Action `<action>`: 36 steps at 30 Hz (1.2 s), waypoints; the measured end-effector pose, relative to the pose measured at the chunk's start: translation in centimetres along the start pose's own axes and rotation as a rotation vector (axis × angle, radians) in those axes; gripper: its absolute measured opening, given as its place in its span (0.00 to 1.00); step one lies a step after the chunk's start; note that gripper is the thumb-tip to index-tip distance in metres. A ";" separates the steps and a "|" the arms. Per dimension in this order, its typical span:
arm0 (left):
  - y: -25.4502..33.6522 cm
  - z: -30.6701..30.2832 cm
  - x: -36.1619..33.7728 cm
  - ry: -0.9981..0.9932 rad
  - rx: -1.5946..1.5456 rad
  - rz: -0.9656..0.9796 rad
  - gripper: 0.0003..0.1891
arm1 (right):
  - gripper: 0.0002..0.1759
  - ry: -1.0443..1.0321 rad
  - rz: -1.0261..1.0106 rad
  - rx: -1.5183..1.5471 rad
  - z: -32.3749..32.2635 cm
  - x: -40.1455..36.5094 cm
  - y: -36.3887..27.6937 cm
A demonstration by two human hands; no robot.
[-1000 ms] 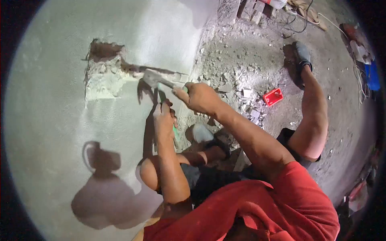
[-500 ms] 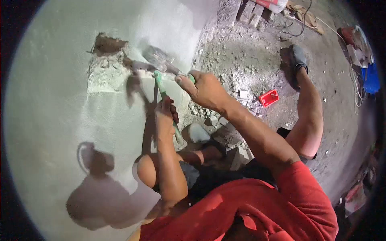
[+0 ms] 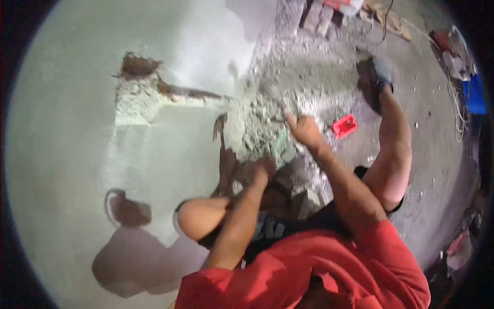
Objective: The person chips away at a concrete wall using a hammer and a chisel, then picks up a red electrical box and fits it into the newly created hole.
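Note:
Over the rubble beside the wall, my left hand (image 3: pixel 265 167) is closed round a long green tool (image 3: pixel 279 144), blurred by motion; its exact kind does not show. My right hand (image 3: pixel 307 131) is closed too, gripping a tool with a broad grey metal head (image 3: pixel 271 92), which is smeared against the debris. Both tools are apart from the wall. To the left, the pale wall (image 3: pixel 170 139) has a rough broken hole (image 3: pixel 140 67) with exposed masonry, and a narrow chipped groove (image 3: pixel 193 93) runs from it toward the wall's edge.
Broken rubble (image 3: pixel 262 121) lies along the wall's foot. A small red box (image 3: pixel 344 126) stands on the floor near my right hand. My bent knee (image 3: pixel 203 219) and outstretched foot (image 3: pixel 381 72) flank the debris. Bricks (image 3: pixel 317 18) and a white cable (image 3: pixel 458 110) lie farther off.
Both hands have moved away from the groove to the right, over the rubble, carrying their tools. The left hand has also come lower. The groove is now uncovered.

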State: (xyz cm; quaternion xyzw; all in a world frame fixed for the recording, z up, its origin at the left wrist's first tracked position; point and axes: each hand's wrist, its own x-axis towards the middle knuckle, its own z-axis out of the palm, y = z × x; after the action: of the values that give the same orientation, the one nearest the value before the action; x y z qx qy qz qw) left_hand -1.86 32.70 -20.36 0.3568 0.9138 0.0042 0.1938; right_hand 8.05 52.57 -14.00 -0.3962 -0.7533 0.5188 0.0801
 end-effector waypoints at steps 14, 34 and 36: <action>-0.6 -18.1 0.1 0.219 -0.294 -0.211 0.24 | 0.25 -0.083 -0.161 0.483 -2.0 -1.3 -8.1; -1.3 -18.6 -0.2 0.150 -0.307 -0.225 0.23 | 0.27 0.004 0.030 0.689 1.5 -3.4 -8.9; -1.4 -18.5 0.0 0.143 -0.308 -0.220 0.23 | 0.27 0.030 0.016 0.666 1.3 -3.0 -8.8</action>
State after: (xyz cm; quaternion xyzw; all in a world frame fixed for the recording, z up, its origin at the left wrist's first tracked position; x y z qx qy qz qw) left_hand -9.38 34.05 -3.39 0.2197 0.9473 0.1479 0.1801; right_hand 4.82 48.29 -6.30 -0.3618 -0.5379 0.7313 0.2121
